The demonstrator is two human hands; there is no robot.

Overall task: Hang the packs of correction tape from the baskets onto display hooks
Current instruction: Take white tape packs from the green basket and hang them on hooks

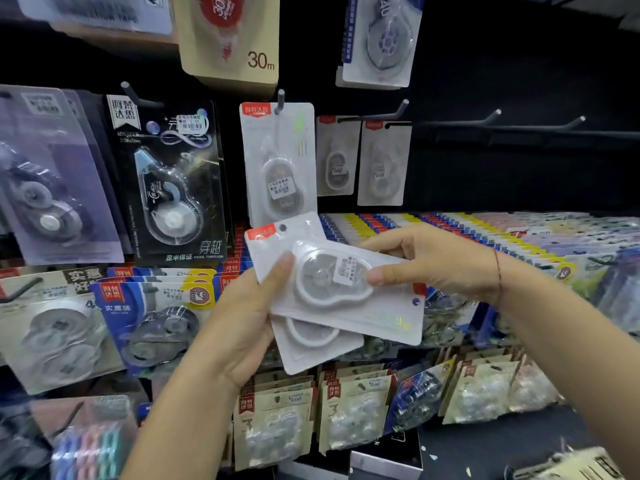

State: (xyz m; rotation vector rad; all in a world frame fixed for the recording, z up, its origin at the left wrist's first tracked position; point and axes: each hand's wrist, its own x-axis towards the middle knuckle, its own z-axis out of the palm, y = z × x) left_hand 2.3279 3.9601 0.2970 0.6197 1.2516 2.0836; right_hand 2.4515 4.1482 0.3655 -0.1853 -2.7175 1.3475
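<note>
The head camera looks at a dark shop display wall crowded with hanging stationery, with rows of packed goods on the shelves below.

In front of it the person holds two white packs of correction tape. The left hand (239, 323) is closed around their left edges, thumb pressed on the front, so it carries both. The top pack (341, 292) lies almost flat across the view, its long axis running from upper left to lower right, and its hanging hole sits at the lower-right end, away from the wall. The second pack (311, 344) is tucked under it and tilted the other way, with its hole at the upper left just above the left thumb. The right hand (433, 265) pinches the top pack's clear bubble from the right, thumb and fingers closed on it.

The hook (281, 100) that already carries a matching white pack (280, 164) stands straight above the hands, slightly nearer the left one; empty hooks (491, 119) lie up and to the right of the right hand. Most likely the top pack must be turned end for end before its hole can meet a hook.
</note>
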